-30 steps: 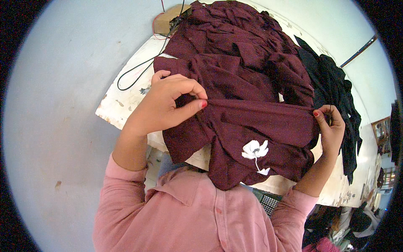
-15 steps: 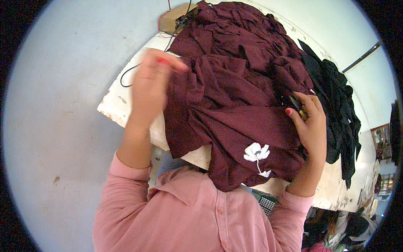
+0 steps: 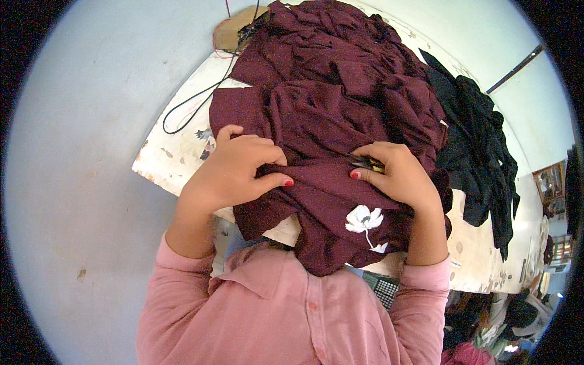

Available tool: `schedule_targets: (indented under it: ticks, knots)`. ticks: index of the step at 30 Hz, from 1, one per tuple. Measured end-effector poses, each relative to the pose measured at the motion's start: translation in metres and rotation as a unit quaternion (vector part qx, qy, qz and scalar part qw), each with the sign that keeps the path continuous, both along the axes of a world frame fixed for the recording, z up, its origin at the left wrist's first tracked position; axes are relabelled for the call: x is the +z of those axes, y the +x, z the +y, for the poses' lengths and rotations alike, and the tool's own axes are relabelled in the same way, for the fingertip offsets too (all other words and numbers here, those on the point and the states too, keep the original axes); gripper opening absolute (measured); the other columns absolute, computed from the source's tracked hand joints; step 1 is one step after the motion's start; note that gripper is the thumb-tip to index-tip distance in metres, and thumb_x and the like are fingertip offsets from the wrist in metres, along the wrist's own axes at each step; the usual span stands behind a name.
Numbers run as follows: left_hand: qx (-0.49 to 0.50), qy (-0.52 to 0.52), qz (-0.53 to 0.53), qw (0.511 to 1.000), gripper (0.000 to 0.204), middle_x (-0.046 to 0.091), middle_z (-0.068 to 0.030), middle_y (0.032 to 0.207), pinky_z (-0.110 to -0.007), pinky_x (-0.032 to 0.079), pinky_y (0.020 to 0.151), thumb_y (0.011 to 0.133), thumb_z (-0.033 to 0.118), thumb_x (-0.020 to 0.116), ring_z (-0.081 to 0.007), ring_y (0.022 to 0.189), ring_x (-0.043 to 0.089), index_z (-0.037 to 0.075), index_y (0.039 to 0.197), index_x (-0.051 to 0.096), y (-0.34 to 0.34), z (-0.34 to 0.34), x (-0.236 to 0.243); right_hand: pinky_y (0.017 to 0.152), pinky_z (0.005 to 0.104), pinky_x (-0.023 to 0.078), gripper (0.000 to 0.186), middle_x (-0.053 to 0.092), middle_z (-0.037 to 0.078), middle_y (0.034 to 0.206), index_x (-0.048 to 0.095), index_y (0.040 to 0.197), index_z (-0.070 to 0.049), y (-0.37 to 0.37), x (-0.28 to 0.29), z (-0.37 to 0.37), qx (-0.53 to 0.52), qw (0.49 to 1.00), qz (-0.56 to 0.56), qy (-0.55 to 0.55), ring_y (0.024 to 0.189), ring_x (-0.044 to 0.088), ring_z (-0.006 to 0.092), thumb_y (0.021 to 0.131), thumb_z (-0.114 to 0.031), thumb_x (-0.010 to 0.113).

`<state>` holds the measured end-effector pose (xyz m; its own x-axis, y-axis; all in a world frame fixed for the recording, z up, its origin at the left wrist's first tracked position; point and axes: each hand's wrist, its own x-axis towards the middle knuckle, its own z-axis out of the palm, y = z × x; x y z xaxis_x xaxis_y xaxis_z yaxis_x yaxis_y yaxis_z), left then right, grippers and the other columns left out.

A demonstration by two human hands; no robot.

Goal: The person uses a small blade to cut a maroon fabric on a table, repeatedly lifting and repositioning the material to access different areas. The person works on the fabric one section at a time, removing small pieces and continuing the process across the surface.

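Note:
A maroon garment (image 3: 322, 234) with a white flower design (image 3: 364, 220) lies over the table edge, before a rumpled heap of similar cloth. My left hand (image 3: 237, 170) rests on its left part, fingers curled, thumb and forefinger gripping a fold. To its right, my right hand (image 3: 398, 176) is closed round small dark snips with a yellow part (image 3: 372, 164), their tips low against the maroon cloth. Much of the snips is hidden by the fingers.
Black garments (image 3: 477, 158) drape along the right of the pale, worn table (image 3: 158, 158). A tan box (image 3: 228, 30) with wires sits at the back left, a looped black cord beside it. A grey wall is at left. A mixed clothes pile (image 3: 520, 319) is at lower right.
My right hand has moved leftward from the garment's right end to its middle, snips in it. My left hand was lifted and blurred half a second ago and is back down on the cloth.

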<state>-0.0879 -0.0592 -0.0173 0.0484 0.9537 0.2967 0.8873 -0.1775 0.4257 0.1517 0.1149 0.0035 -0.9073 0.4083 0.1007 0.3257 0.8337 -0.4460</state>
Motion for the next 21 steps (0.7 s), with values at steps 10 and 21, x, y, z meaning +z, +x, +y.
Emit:
schedule_targets:
  ticks: [10, 21]
  knots:
    - [-0.045, 0.080, -0.115, 0.989, 0.011, 0.065, -0.0024, 0.077, -0.032, 0.035, 0.072, 0.084, 0.020, 0.070, -0.0181, 0.070, 0.060, 0.010, 0.084, 0.066, 0.000, 0.013, 0.013, 0.088, 0.0333, 0.049, 0.036, 0.067, 0.013, 0.105, 0.066, 0.108, -0.001, -0.007, 0.017, -0.006, 0.070, 0.981, 0.175, -0.037, 0.102, 0.063, 0.0267, 0.074, -0.010, 0.076]
    - [0.043, 0.107, -0.112, 0.987, 0.009, 0.062, -0.0070, 0.078, -0.032, 0.040, 0.075, 0.089, 0.013, 0.062, -0.0211, 0.074, 0.058, 0.004, 0.087, 0.062, -0.044, -0.004, 0.012, 0.059, 0.0239, 0.044, 0.021, 0.064, 0.002, 0.067, 0.067, 0.080, 0.000, 0.030, 0.051, 0.006, -0.041, 0.989, 0.098, -0.099, 0.063, 0.056, 0.0072, 0.073, -0.014, 0.080]
